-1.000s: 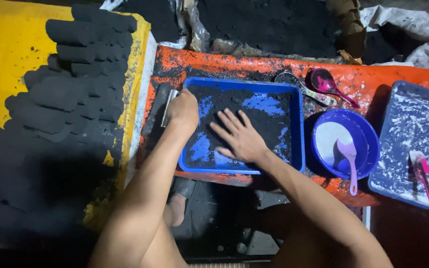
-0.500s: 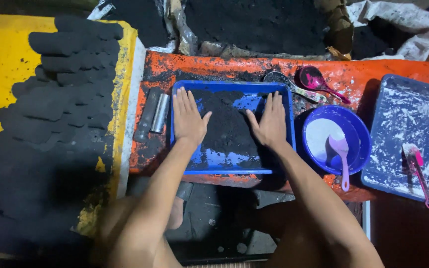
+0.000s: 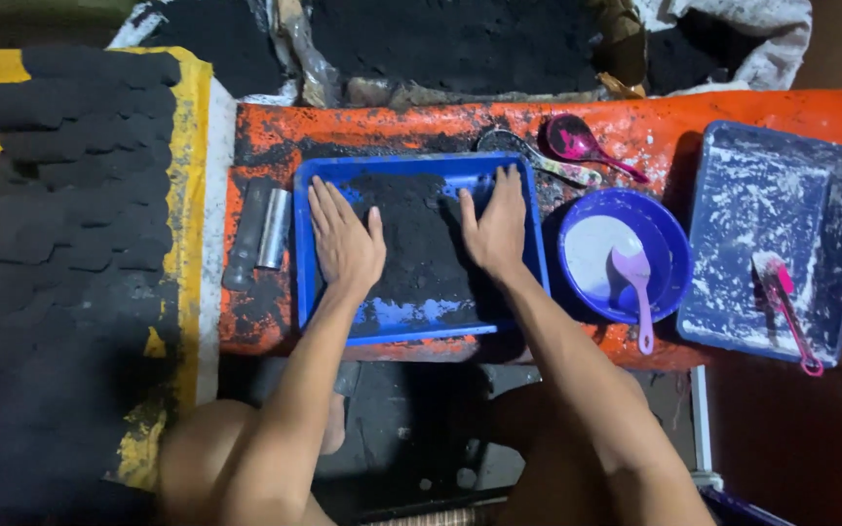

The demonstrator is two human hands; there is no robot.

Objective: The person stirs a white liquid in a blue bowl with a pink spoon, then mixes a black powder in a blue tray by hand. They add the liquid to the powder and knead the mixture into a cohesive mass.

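Neither grip has closed on anything: the left hand [image 3: 345, 241] and the right hand [image 3: 495, 226] both lie flat, palms down and fingers stretched out, holding nothing. They press on the heap of black powder [image 3: 419, 239] inside the shallow blue rectangular plastic tray [image 3: 411, 326], one hand at each side of the heap, with the dark mound between them. Bare blue floor of the tray shows along its near edge.

That tray sits on the orange, paint-worn bench [image 3: 655, 127], which is dusted with black grit. Just left of the tray, on the same bench, lie a short shiny metal tube [image 3: 274, 229] and a dark flat bar [image 3: 246, 234] side by side. Further left, a yellow board [image 3: 182, 195] carries rows of black cylindrical briquettes [image 3: 60, 175] packed close together.

Right of the tray stands a round blue plastic bowl [image 3: 679, 255] holding white powder, with a pale purple plastic spoon [image 3: 634, 287] resting in it, handle pointing toward the person. Behind the bowl lie a magenta plastic spoon [image 3: 582, 144] and a grey soiled spoon [image 3: 523, 154], near each other. At the far right a second blue rectangular tray [image 3: 782, 214], smeared with white, holds a pink-handled scraper [image 3: 787, 307].

Beyond the bench, open sacks [image 3: 752, 29] hold more black powder. Below the bench edge the person's bare knees and a foot show over a dark floor.
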